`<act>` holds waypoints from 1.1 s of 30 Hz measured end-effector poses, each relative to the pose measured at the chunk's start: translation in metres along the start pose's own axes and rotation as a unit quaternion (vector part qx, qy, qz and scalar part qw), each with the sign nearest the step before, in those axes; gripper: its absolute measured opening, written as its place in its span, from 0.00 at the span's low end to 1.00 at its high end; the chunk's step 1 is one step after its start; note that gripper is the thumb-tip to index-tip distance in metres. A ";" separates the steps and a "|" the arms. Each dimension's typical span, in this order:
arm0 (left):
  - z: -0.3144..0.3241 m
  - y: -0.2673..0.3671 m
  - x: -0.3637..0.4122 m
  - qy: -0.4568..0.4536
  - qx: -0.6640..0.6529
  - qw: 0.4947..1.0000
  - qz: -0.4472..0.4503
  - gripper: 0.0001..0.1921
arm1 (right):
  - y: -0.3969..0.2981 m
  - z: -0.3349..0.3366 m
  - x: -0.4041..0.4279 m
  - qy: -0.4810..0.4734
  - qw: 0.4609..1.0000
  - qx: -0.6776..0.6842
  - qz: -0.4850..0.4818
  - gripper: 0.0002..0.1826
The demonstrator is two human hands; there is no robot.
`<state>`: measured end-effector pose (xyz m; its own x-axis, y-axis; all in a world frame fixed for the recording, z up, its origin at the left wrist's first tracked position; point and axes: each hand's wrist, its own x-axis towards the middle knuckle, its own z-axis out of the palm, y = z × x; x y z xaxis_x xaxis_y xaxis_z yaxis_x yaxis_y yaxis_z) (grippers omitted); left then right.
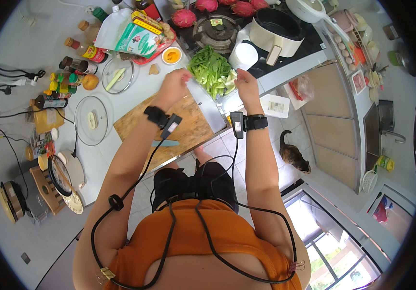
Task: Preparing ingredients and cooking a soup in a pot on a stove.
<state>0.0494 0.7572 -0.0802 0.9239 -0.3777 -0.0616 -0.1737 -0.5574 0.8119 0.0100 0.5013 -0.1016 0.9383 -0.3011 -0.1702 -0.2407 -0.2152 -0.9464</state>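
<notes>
Chopped leafy greens [211, 70] with pale stems lie heaped in front of me, at the corner between counter and stove. Something clear shows under their near edge; its shape is hard to make out. My left hand [174, 85] is at the left side of the heap with curled fingers. At the right side is my right hand [247, 85], thumb and fingertips close together by the pale stems. Whether either hand grips a rim under the greens is not visible. Below my left wrist lies a wooden cutting board [189, 119], with a knife blade [166, 143] on its near part.
A white cup-like container [244, 56] and a cream pot [276, 34] stand on the stove, right of the greens. Left are a small bowl of orange-yellow food [172, 55], glass lids [101, 125] and bottles [84, 50]. A cat [293, 154] is on the floor at right.
</notes>
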 end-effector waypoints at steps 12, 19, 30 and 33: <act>0.012 -0.032 -0.114 -0.003 0.082 0.996 0.025 0.14 | 0.004 0.046 -0.102 0.005 0.996 0.061 -0.059 0.10; 0.019 -0.046 -0.106 0.009 0.109 0.993 0.049 0.06 | -0.008 0.107 -0.142 -0.217 0.945 -0.227 -0.088 0.08; 0.005 -0.056 -0.150 0.140 0.075 0.982 -0.098 0.02 | 0.013 0.136 -0.149 -0.173 0.929 -0.280 -0.168 0.07; 0.002 -0.064 -0.152 0.097 0.117 0.985 -0.081 0.05 | 0.005 0.123 -0.113 -0.065 0.956 -0.224 -0.179 0.04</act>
<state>-0.0804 0.8490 -0.1238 0.9900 -0.1326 -0.0488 -0.0705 -0.7628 0.6428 -0.0669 0.6489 -0.1203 0.9963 -0.0224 0.0826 0.0467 -0.6672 -0.7434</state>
